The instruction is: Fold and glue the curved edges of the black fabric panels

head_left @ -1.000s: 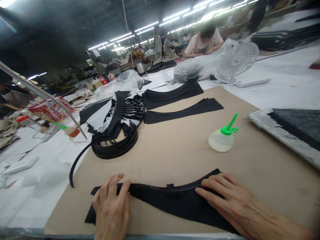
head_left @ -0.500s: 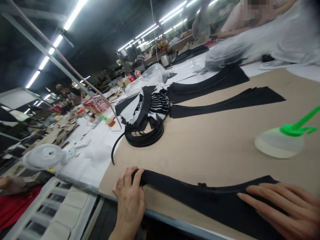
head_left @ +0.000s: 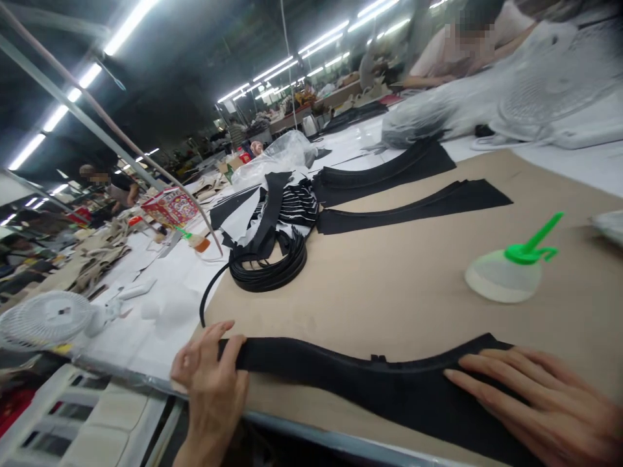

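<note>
A curved black panel, smooth like leather or fabric, lies along the near edge of the tan board. My left hand grips its narrow left end, fingers bent around the tip. On the wider right end my right hand rests flat with fingers stretched out, pressing the panel down. A small dark tab sticks up from the panel's far edge, between my hands. Beyond the right hand stands a squeeze bottle with a green spout and pale liquid inside.
Two similar black panels lie farther back, beside a coil of black cord and dark cut pieces. A white fan sits at left. A second fan and a person are across the table.
The view has swung right, so most things appear farther left. My left fingers look slightly more spread at the panel's end. The right hand stays flat on the panel.
</note>
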A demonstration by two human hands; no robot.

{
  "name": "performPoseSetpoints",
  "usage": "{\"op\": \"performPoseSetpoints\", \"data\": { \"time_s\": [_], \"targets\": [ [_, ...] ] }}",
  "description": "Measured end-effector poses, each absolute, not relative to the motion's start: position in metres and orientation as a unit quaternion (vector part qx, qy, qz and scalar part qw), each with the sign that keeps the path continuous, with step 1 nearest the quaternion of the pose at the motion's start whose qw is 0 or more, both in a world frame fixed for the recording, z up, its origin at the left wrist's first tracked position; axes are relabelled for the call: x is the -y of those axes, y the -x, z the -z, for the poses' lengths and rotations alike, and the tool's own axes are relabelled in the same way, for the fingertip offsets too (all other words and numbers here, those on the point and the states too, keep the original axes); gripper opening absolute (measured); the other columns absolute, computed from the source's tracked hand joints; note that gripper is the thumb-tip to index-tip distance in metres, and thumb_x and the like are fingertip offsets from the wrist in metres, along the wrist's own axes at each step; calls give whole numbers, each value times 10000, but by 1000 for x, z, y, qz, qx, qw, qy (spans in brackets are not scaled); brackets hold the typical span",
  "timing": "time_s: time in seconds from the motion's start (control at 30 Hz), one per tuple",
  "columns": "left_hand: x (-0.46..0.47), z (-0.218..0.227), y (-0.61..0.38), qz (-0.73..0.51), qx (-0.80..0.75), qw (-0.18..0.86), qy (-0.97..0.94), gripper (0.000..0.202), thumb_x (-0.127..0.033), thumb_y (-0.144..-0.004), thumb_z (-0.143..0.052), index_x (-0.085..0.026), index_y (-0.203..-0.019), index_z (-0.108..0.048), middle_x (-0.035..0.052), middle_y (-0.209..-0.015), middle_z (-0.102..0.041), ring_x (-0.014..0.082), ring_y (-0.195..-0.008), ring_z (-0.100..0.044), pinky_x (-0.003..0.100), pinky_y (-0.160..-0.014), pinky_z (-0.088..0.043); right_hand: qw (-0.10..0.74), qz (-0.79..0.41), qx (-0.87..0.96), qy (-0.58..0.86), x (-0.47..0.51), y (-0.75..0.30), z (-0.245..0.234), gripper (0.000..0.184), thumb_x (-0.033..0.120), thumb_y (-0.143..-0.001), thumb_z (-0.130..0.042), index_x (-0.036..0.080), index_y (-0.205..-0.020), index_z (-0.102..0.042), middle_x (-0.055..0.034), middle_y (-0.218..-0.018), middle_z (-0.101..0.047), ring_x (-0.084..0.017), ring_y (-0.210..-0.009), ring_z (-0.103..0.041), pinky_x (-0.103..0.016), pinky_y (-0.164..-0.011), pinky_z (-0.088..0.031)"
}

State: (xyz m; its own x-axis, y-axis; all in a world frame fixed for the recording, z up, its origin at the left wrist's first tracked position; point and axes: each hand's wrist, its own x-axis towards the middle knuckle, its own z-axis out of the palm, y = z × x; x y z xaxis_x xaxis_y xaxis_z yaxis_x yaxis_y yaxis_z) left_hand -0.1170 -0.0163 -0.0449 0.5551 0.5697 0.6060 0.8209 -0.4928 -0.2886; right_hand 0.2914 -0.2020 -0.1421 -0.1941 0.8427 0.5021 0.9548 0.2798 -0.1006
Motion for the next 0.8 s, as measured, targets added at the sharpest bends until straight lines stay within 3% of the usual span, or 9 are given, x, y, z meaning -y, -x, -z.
{"op": "performPoseSetpoints", "data": {
  "time_s": [0.1,0.3,0.43,0.5,0.67,0.8],
  "targets": [
    [24,43,132,247,372,362,818,274,-85,-747,-604,-226,-981,-624,105,-1232,-610,321,-1182,-536,535,-1012,-321,158,106,810,555,205,-298,131,494,184,-890,-488,354,-1347,-566,-40,-1181,-673,-259,-1031,-629,-431,-849,-486],
    [34,79,158,130,401,335,842,294,-42,-781,-533,-220,-988,-643,123,-1241,-627,328,-1131,-566,553,-959,-331,198,121,806,544,199,-294,117,417,154,-906,-449,308,-1239,-646,-55,-1087,-693,-233,-967,-632,-399,-818,-480],
    [37,77,146,192,436,329,815,323,-17,-779,-538,-220,-1001,-656,114,-1167,-645,315,-1037,-583,528,-920,-350,193,117,813,537,196,-289,101,411,142,-892,-477,285,-1243,-637,-49,-1095,-684,-228,-981,-617,-391,-839,-459],
    [43,69,120,238,402,276,840,339,-16,-803,-538,-234,-1036,-652,85,-1117,-649,276,-1008,-587,471,-908,-373,193,99,814,539,194,-281,91,416,144,-887,-493,272,-1262,-621,-51,-1115,-670,-223,-993,-602,-382,-856,-446],
    [70,61,22,298,303,-16,905,242,-78,-899,-517,-237,-1032,-643,70,-1064,-595,211,-1064,-546,358,-915,-401,242,32,815,526,183,-245,70,379,100,-890,-465,238,-1206,-621,-41,-1045,-666,-190,-941,-590,-351,-860,-419],
    [82,67,-32,279,247,-99,922,200,-84,-904,-508,-221,-969,-638,44,-1015,-597,191,-993,-545,350,-889,-369,263,22,797,543,177,-228,71,301,112,-910,-430,227,-1095,-636,-11,-978,-665,-175,-857,-580,-352,-829,-398]
  ]
}}
